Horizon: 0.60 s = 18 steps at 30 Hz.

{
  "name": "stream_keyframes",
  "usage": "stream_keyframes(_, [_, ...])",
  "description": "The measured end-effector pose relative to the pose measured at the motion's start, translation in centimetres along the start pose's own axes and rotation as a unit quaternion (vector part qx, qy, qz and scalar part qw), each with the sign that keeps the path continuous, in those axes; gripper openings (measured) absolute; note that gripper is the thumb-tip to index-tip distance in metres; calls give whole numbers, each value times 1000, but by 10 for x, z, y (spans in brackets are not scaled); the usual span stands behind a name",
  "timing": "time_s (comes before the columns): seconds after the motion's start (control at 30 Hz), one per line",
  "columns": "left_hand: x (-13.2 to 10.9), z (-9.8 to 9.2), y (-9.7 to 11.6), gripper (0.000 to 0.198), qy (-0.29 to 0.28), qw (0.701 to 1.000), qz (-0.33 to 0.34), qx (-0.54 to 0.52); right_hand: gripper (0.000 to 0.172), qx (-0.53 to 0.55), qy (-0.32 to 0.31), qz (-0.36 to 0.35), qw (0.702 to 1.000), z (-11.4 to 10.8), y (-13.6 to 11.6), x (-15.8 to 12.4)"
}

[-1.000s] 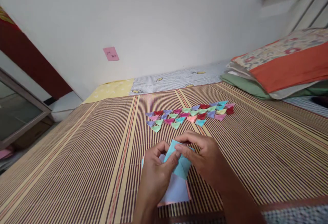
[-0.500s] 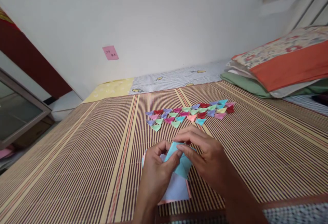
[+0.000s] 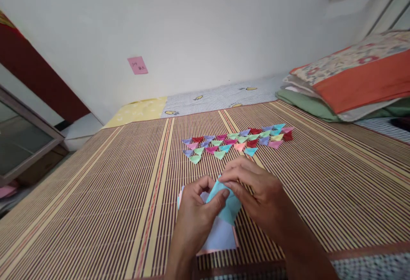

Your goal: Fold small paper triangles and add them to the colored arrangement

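Observation:
A light-blue sheet of paper (image 3: 231,209), partly folded, is held between my two hands. My left hand (image 3: 199,211) pinches its left edge, the thumb lying across the front. At the top edge, the fingertips and thumb of my right hand (image 3: 253,186) are closed on the paper. Below it, a stack of coloured paper sheets (image 3: 221,237) lies on the mat, a pale lavender one on top; my left hand covers part of the stack. Beyond my hands, several small folded paper triangles (image 3: 230,142) in many colours lie in slanting rows.
A striped bamboo mat (image 3: 128,194) spreads under everything. Pillows and folded bedding (image 3: 358,87) are piled at the right. A pink note (image 3: 137,65) sticks to the white wall (image 3: 205,28) behind. Patterned cloth (image 3: 218,98) runs along the wall.
My right fingers have shifted slightly right along the paper's top edge, and its thumb has drawn back from the left thumb. My left hand keeps its hold; the paper triangles stay put.

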<state>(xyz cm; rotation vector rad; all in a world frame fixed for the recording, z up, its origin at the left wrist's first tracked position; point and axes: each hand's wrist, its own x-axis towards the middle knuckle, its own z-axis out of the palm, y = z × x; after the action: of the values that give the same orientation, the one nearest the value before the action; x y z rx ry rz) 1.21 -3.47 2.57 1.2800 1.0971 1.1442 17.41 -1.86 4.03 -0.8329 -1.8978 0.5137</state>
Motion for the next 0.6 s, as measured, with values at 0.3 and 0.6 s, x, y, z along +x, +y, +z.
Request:
stream_keyframes(0.3, [-1,0,-1,31,0,1000,5,-30,12,-16,15,-11,1000,-3,-1,-1])
stream_keyframes(0.6, [-1,-1,2,35,-5,1000,16,-25,11,54,-11,58,997,-2,-1,0])
